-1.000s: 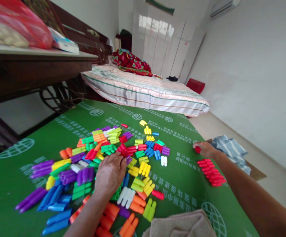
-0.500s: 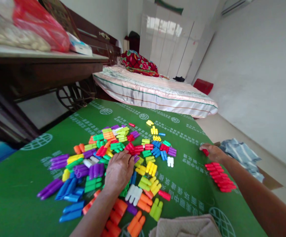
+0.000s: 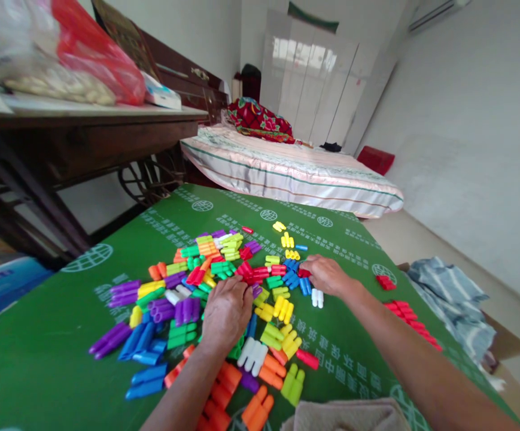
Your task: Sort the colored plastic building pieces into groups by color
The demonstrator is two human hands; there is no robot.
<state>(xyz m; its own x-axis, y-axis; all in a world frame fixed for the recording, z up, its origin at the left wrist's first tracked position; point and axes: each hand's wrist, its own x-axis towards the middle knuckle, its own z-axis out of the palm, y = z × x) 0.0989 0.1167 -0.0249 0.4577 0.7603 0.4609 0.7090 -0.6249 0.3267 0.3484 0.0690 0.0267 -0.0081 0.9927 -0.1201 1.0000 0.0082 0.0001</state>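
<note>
Bullet-shaped plastic building blocks in many colours, joined in twos and threes, lie in a loose heap on a green-covered table point(image 3: 344, 335). My left hand point(image 3: 227, 308) rests in the middle of the heap, its fingers curled against a red block point(image 3: 245, 271); the fingertips are partly hidden. To the right, my right hand point(image 3: 329, 275) reaches over the heap's edge, fingers closed around another red block point(image 3: 303, 273) beside blue blocks point(image 3: 291, 276). A white block point(image 3: 318, 298) lies just below that hand. Behind my right forearm runs a row of red blocks point(image 3: 414, 323), with a separate red block point(image 3: 386, 282) above it.
A folded beige cloth point(image 3: 349, 416) lies at the table's near edge. Beyond the table stands a bed point(image 3: 295, 167). At the left is a sewing-machine table point(image 3: 107, 120) with plastic bags on it. Striped cloth point(image 3: 448, 299) lies off to the right.
My right hand has left a red block above the row at the right and moved left to the heap. My left hand stays by its red block. The view has shifted slightly.
</note>
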